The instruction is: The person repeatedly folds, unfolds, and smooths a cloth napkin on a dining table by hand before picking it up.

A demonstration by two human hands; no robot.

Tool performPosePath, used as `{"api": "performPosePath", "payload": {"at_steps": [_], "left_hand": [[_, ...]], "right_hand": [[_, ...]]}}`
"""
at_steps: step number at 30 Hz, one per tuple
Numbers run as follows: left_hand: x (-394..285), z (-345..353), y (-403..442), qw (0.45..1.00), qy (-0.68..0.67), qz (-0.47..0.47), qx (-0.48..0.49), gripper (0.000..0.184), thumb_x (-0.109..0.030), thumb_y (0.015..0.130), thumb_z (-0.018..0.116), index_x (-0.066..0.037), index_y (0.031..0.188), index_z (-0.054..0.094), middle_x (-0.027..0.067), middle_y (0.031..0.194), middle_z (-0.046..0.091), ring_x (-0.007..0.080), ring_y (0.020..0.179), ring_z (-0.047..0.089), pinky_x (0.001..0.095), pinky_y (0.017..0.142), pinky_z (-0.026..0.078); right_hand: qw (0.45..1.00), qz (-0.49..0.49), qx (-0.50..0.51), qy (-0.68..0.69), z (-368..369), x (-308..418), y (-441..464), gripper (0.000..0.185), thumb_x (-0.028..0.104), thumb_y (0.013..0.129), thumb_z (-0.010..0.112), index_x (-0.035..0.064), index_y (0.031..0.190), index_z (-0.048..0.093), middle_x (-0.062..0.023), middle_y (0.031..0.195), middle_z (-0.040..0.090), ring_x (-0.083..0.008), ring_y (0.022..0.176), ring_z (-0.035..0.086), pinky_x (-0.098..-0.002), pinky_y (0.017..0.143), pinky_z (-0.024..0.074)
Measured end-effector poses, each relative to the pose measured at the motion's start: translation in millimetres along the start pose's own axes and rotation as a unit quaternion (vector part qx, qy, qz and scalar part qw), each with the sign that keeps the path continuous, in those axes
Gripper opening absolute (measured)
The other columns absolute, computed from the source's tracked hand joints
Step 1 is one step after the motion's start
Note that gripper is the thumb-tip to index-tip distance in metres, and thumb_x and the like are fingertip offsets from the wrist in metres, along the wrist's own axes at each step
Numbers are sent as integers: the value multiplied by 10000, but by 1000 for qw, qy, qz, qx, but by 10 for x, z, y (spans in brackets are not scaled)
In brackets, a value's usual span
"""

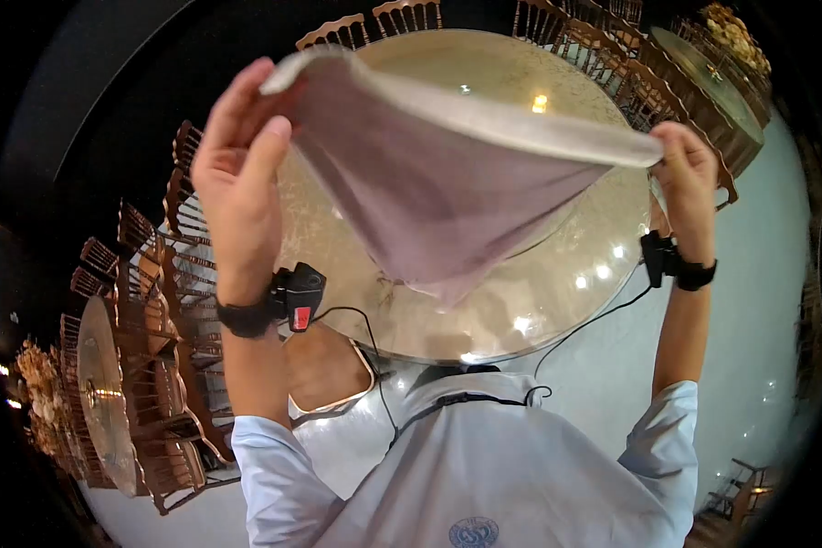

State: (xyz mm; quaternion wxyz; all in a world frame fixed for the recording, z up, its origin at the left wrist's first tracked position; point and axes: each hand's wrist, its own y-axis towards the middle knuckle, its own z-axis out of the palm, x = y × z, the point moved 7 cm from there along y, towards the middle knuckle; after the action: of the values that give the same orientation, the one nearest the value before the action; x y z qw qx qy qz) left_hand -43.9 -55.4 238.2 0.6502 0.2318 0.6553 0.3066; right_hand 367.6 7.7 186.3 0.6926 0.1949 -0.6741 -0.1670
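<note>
A pale mauve cloth napkin with a light, rolled-looking upper edge is stretched in the air above a round table. It hangs as a triangle, its point down toward me, and its upper edge is blurred. At its upper left corner, my left hand grips the cloth between thumb and fingers. My right hand pinches the opposite corner at the right, a little lower than the left one. Below the cloth, the glossy round table with a patterned top reflects several lights; the cloth hides its middle.
Wooden chairs with turned spindles stand around to the left and behind. A chair with a brown seat is close at the near left. Further tables bear dried flowers. Cables run from devices on both wrists.
</note>
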Motion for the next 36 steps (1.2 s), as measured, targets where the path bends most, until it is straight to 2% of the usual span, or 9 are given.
{"api": "performPosePath", "payload": {"at_steps": [6, 10, 14, 18, 20, 23, 29, 33, 36], "left_hand": [[-498, -89, 3, 995, 8, 95, -21, 423, -7, 865, 538, -2, 1282, 467, 172, 1214, 572, 229, 1129, 562, 276, 860, 477], [-287, -134, -184, 994, 105, -11, -23, 303, -27, 824, 634, 2, 1122, 588, 119, 963, 678, 116, 829, 643, 203, 647, 494], [-48, -134, -377, 980, 110, -168, 12, 109, -12, 840, 577, 18, 944, 595, 78, 769, 657, 82, 661, 611, 186, 549, 450], [-81, -149, -613, 940, 136, -266, 166, 51, -53, 777, 605, -12, 762, 578, 44, 628, 614, 69, 521, 579, 187, 466, 422], [-187, -215, -668, 920, 237, -146, 276, 75, -95, 718, 631, -46, 687, 582, 21, 553, 584, 64, 456, 559, 189, 439, 396], [-240, -215, -815, 906, 151, -141, 370, 31, -81, 679, 613, -61, 673, 591, -23, 463, 532, 83, 406, 529, 194, 423, 377], [511, -153, -1175, 806, 136, -489, 304, 88, -102, 834, 583, -23, 838, 545, -16, 564, 573, 27, 490, 524, 196, 445, 389], [1896, -337, -1682, 831, 278, -386, 290, 258, -203, 824, 587, 19, 951, 563, 123, 676, 651, 228, 592, 646, 333, 539, 498], [2664, -449, -2564, 678, 456, -351, 458, 439, -333, 815, 569, 8, 1092, 552, 241, 925, 638, 380, 897, 617, 446, 779, 490]], "right_hand": [[993, -106, -41, -20, -347, 718, -166, 229, 85, 905, 524, -24, 1089, 604, -89, 1011, 627, -121, 885, 595, -241, 749, 480], [988, -72, -10, -133, -415, 636, -276, 258, -5, 840, 495, -38, 1072, 603, -97, 993, 632, -128, 885, 596, -254, 782, 478], [983, 27, 126, -132, -160, 439, -388, 130, -50, 773, 552, -51, 881, 625, -84, 851, 607, -105, 645, 583, -206, 529, 481], [965, 67, 195, -165, -39, 405, -533, 77, 37, 730, 624, -29, 702, 595, -66, 677, 564, -121, 557, 542, -220, 495, 417], [944, 20, 264, -199, -35, 413, -630, 148, 110, 682, 652, -1, 628, 569, -67, 606, 550, -154, 531, 530, -251, 498, 390], [917, 65, 366, -147, 46, 385, -835, 119, 94, 634, 624, 13, 591, 549, -65, 581, 548, -187, 514, 525, -283, 493, 396], [884, 149, 390, -213, 255, -157, -899, 105, 96, 711, 602, 7, 675, 560, -54, 577, 530, -166, 535, 527, -288, 499, 413], [897, 178, 231, -332, 221, -1346, -926, 101, 98, 753, 565, 6, 789, 585, -137, 662, 589, -275, 580, 566, -333, 549, 455], [830, 86, 253, -489, 217, -2328, -1510, 155, 107, 762, 564, 12, 875, 613, -185, 711, 632, -313, 643, 625, -392, 586, 480]]}}
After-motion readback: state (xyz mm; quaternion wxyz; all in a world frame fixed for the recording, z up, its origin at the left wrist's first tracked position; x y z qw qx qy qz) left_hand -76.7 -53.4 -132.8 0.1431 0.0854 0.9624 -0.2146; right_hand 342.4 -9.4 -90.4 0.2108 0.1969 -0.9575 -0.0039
